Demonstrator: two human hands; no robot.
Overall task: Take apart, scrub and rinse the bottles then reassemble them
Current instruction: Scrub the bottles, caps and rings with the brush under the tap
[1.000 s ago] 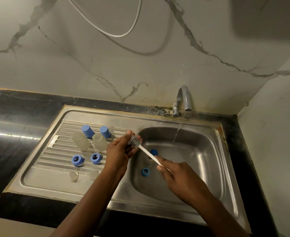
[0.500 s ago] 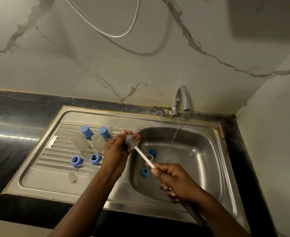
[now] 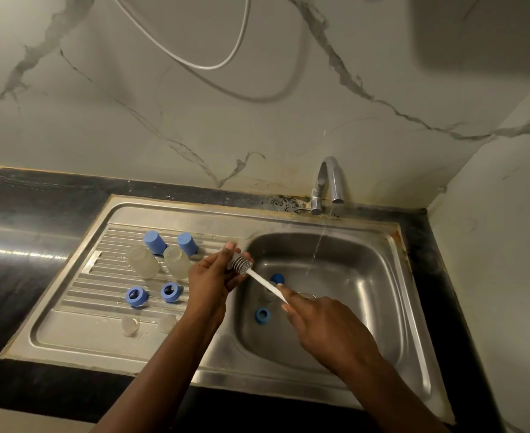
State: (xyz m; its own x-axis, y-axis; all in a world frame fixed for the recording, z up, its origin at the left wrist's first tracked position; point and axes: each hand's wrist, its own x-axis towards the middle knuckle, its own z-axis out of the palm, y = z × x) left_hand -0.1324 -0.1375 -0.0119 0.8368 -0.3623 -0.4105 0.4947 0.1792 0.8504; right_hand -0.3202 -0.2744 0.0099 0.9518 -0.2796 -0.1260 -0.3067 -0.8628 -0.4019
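Observation:
My left hand [image 3: 210,276] is curled around the grey bristle head of a bottle brush [image 3: 242,264] above the basin's left rim. Whatever lies inside its fingers is hidden. My right hand [image 3: 323,323] grips the brush's white handle [image 3: 267,284] over the basin. On the drainboard stand two blue caps [image 3: 155,242], two clear bottles [image 3: 143,262], two blue rings [image 3: 136,296] and two clear teats [image 3: 130,325]. Inside the basin lie another blue cap [image 3: 277,278] and a blue ring [image 3: 262,315].
The steel sink [image 3: 395,276] is set in a black counter, with a wall close on the right. The tap [image 3: 329,182] at the back runs a thin stream of water [image 3: 318,242] into the basin. A white hose hangs on the marble wall above.
My right hand has rolled on the handle, so its back now faces up. The brush head stays at my left fingers. The parts on the drainboard have not moved.

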